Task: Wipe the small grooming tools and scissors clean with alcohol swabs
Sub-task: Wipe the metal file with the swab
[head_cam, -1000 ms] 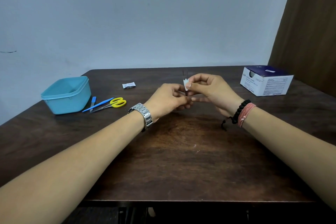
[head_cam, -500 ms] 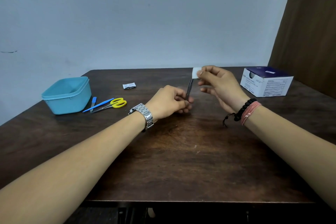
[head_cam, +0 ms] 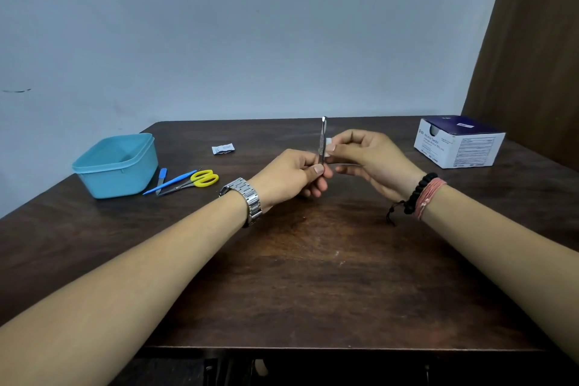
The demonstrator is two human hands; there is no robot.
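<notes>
Near the centre of the frame, above the dark wooden table (head_cam: pixel 313 276), the left hand (head_cam: pixel 291 177) pinches the lower end of a slim metal grooming tool (head_cam: pixel 322 141) between thumb and curled fingers, holding it nearly upright so its flattened tip points toward the top of the frame. Just to the right, the right hand (head_cam: pixel 366 160) pinches a small white alcohol swab (head_cam: pixel 329 143) between thumb and forefinger, right beside the tool's textured shaft; whether the swab actually touches the metal is hard to tell at this size. The left wrist wears a metal watch (head_cam: pixel 247 197) and the right wrist a black bead bracelet (head_cam: pixel 418 193) beside a pink cord one.

At the left of the frame a turquoise plastic tub (head_cam: pixel 117 166) stands open on the table. Just to its right lie a small blue-handled file (head_cam: pixel 161 178), a thin blue tool (head_cam: pixel 172 182) and yellow-handled scissors (head_cam: pixel 195 182) (all three close together, blades pointing toward the lower left). Further back, a torn swab wrapper (head_cam: pixel 223 148) lies alone. At the right edge of the table sits a white and navy swab box (head_cam: pixel 459 141).
</notes>
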